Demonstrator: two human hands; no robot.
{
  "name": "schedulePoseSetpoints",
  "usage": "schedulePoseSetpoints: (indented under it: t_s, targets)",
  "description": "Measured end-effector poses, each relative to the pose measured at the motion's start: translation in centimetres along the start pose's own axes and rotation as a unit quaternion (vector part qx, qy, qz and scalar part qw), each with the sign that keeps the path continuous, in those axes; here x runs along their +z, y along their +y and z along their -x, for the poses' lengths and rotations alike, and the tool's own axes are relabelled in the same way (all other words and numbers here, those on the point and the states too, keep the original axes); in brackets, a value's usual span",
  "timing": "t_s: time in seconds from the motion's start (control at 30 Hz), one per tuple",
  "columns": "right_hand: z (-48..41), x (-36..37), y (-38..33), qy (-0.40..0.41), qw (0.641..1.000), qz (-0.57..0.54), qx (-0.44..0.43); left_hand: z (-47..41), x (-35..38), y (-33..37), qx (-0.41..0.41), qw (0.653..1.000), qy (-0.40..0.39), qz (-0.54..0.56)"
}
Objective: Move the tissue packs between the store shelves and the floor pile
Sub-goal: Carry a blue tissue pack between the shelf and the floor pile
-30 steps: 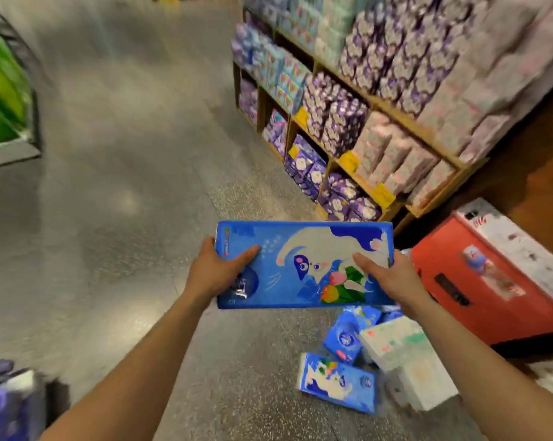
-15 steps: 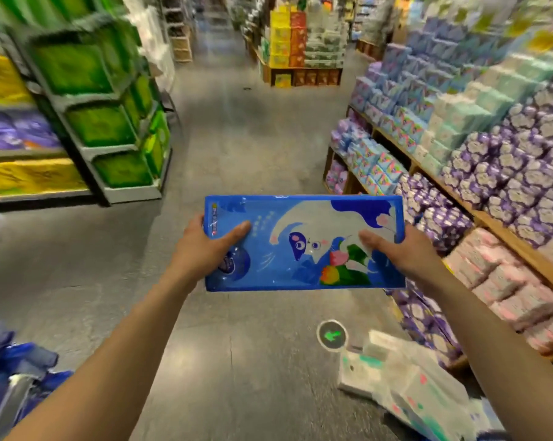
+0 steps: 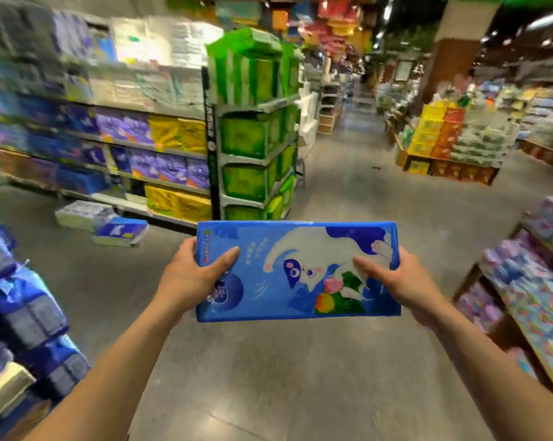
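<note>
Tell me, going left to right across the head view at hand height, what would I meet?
stacked blue packs → left hand → blue tissue pack → right hand → pastel shelf packs

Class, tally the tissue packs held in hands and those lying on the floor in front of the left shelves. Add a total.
Held in hands: 1, the blue pack, gripped by the left hand and the right hand.
On the floor: 2, a pale pack and a blue-and-white pack.
Total: 3.
</note>
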State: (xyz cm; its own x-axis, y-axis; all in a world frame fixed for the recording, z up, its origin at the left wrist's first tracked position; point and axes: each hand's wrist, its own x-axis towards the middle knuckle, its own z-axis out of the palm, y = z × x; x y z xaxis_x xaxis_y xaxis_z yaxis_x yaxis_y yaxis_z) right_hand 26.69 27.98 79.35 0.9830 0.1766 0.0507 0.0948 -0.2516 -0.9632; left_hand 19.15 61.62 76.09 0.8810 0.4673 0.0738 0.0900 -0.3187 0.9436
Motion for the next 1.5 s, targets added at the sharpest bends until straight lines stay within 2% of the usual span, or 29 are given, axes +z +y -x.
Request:
schedulePoseSetpoints:
  t_s: [0.13,0.3,0.57,0.7,0.83,0.97,1.2,1.33,1.5]
  targets:
    - [-11.5,6.6,-1.7,-0.012,1.0,0.002,-0.028,-11.1,-3.4,-0.8,0.014,0.999,0.043,-0.004]
    - [-25.4,12.8,-5.0,-0.024,0.998,-0.009,-0.048,-24.7,-6.7,0.6,0.017,0.998,0.053,-0.002]
    - [-47.0,21.8,-6.3,-0.065,0.996,-0.031,-0.06,-44.9,-8.8,-2.1,0.01,0.995,0.098,0.009]
    - [-58.8,27.1,-6.7,-0.108,0.991,-0.033,-0.076,-54.3,-9.6,-3.6,0.012,0.99,0.14,0.009]
    - [-70.1,33.7,-9.9,-0.16,0.98,-0.042,-0.108,-63.1,-12.5,-3.9,0.001,0.978,0.208,0.003]
    - [-79.6,41.9,-14.1,-0.214,0.966,-0.048,-0.14,-70.7,-17.3,-3.8,-0.017,0.96,0.28,-0.026]
    - [-92.3,58.7,-18.2,-0.28,0.947,-0.029,-0.156,-83.4,-27.8,-8.0,-0.04,0.94,0.336,-0.052]
    - [-98.4,69.5,-20.8,-0.286,0.942,-0.031,-0.174,-91.9,-35.5,-11.1,-0.03,0.935,0.35,-0.051]
    - [-106.3,81.5,-26.2,-0.273,0.945,-0.042,-0.178,-103.9,-46.0,-11.7,-0.014,0.937,0.342,-0.075]
